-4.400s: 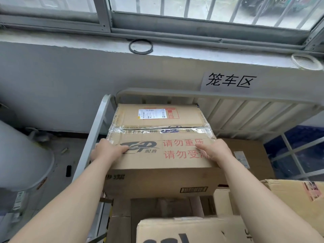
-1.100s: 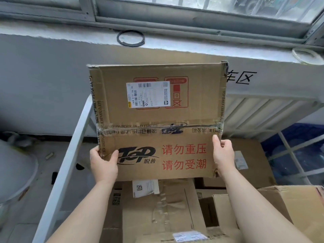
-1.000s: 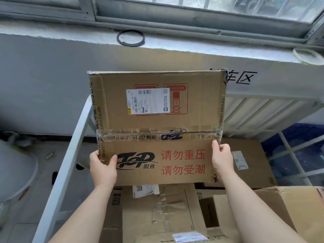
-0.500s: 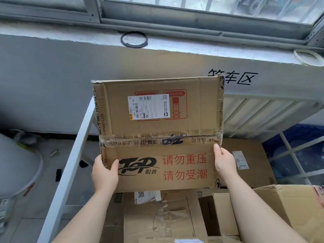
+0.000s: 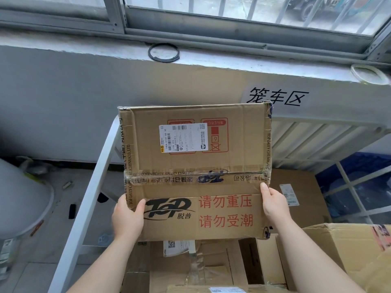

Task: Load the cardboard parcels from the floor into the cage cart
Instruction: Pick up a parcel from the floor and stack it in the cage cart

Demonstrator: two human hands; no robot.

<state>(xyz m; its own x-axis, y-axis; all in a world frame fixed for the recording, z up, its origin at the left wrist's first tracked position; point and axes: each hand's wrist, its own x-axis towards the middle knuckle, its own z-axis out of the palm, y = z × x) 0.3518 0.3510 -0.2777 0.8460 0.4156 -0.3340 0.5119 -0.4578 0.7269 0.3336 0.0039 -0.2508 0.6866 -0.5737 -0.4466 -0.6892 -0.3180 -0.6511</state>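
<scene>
Since four seconds back the box (image 5: 196,166) has come off its flat seat on the stack. It now stands tipped up with its taped top face toward me, and over the last second it has sunk a little in my view.

My left hand (image 5: 127,218) grips its lower left edge, thumb laid on the printed face beside the black logo, the fingers out of sight behind. My right hand (image 5: 274,203) grips the right edge just under the tape seam, thumb pointing up along the face, the rest hidden behind the cardboard.

The box is in the air over the inside of the cart (image 5: 91,197). Its left edge crosses the white side rail and its bottom edge hangs above the parcels (image 5: 211,265) lying in there. I cannot tell whether it touches them. A white label (image 5: 183,138) sits on the upper half of the face.

An open-flapped carton (image 5: 338,244) stands low at my right, and a flat one (image 5: 302,193) leans behind my right hand. On the wall above is a sign (image 5: 277,97). On the sill (image 5: 63,42) lie a black ring (image 5: 164,52) and a tape roll (image 5: 369,74). A grey drum (image 5: 19,197) stands outside the cart at far left.
</scene>
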